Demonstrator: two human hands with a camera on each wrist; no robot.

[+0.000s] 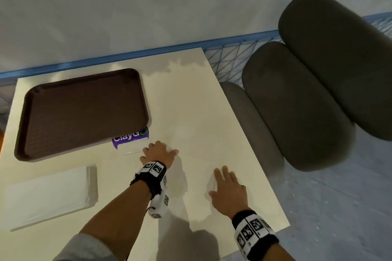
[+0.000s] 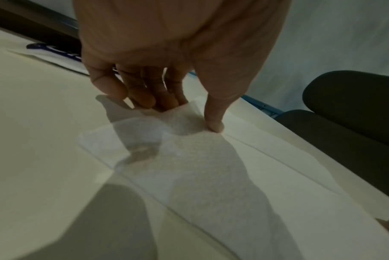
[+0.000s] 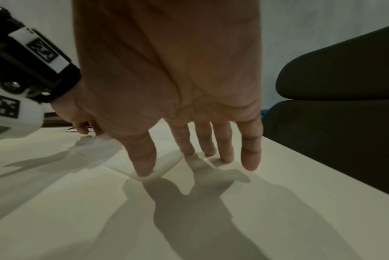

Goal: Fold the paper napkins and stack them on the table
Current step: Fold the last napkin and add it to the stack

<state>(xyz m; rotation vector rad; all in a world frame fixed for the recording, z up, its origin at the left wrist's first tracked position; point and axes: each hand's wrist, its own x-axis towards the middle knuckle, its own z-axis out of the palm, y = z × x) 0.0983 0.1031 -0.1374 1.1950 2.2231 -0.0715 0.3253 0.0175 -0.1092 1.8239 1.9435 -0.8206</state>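
Observation:
A thin white paper napkin point(image 1: 195, 174) lies flat on the white table point(image 1: 191, 101), hard to tell from the surface. My left hand point(image 1: 159, 151) is at its far left corner. In the left wrist view the napkin point(image 2: 200, 167) has that corner raised between the bent fingers point(image 2: 144, 98) and the thumb, which presses down beside it. My right hand point(image 1: 227, 186) lies on the napkin's near right part with straight, spread fingers point(image 3: 224, 151); the thumb tip touches a napkin edge point(image 3: 158, 168). A stack of white napkins point(image 1: 48, 195) sits at the near left.
A brown tray point(image 1: 82, 112) lies at the far left with nothing on it. A purple napkin package point(image 1: 131, 135) sticks out from under its near right corner. Dark grey seat cushions point(image 1: 318, 91) stand past the table's right edge. A wall runs behind.

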